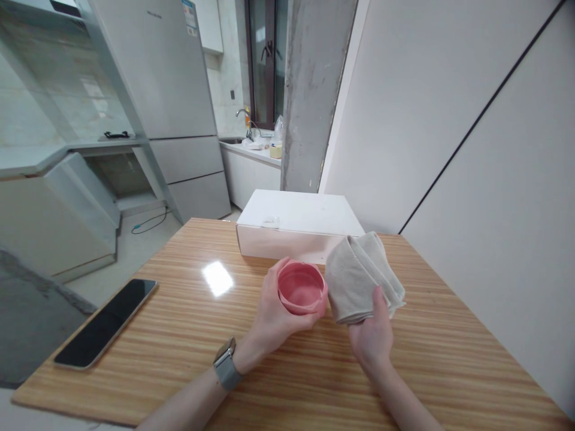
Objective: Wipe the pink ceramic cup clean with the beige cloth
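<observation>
A pink bowl [302, 287] with a faceted rim is gripped by my left hand [274, 308], its fingers and thumb wrapped round the outside. The bowl's mouth tilts toward me, and I see nothing inside it. In my right hand [375, 335] is a folded beige cloth [357, 278], pinched with the thumb on top and the other fingers hidden beneath. The cloth's left edge comes close to the bowl's right side; whether they touch I cannot tell. A watch with a grey band sits on my left wrist.
Behind my hands, a closed white box [300, 215] lies on the wood-grain table [179, 323]. A black-screened phone [108, 323] rests near the table's left edge. To the right rises a white wall [471, 179]. A fridge [157, 78] stands beyond the table.
</observation>
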Tool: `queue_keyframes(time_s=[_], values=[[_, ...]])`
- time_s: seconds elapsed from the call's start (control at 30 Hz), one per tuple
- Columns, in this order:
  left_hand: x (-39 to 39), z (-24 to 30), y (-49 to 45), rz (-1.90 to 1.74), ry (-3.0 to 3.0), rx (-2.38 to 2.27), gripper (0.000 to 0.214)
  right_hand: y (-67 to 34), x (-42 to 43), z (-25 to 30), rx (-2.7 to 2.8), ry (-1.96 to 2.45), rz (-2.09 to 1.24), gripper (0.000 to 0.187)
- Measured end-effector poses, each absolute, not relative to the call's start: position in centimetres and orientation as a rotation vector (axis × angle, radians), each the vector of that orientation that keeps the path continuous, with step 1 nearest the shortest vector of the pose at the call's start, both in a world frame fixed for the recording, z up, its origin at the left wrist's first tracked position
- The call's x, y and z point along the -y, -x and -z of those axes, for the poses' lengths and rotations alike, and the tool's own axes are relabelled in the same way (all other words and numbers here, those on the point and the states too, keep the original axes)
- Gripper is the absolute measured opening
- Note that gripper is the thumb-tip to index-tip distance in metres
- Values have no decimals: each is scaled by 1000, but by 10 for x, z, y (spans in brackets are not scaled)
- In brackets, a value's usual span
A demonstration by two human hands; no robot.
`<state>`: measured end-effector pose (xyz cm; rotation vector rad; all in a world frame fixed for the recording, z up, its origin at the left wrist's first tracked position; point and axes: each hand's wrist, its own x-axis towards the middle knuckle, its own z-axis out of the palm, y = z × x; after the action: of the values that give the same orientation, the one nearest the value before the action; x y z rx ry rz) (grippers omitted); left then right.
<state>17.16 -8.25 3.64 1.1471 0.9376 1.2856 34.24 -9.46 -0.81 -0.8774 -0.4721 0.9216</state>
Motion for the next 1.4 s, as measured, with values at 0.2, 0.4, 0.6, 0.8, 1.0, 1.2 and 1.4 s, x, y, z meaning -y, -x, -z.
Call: queue_keyframes(time_s=[0.2,0.4,0.6,0.8,1.0,1.2,1.4], values=[[87,-23,-181,-1344,-1357,-907,91,-332,112,28,777,988,-952,39],[82,-11,-179,-1384,-1599,-906,83,-334,110,3,1635,956,-645,48],[80,-10,-172,-1395,-1721,-939,102,-338,100,-7,1976,887,-394,55],[84,-18,-174,-1458,-1674,-886,99,-343,102,-7,1988,846,-349,49],[88,-14,-177,-1413,-1752,-846,102,-343,102,-16,2107,854,-67,19],[96,-16,-178,-1221,-1639,-703,95,-345,108,-14,2084,816,164,22],[78,-15,-169,-1094,-1044,-598,66,-354,109,-16,2013,802,56,23]])
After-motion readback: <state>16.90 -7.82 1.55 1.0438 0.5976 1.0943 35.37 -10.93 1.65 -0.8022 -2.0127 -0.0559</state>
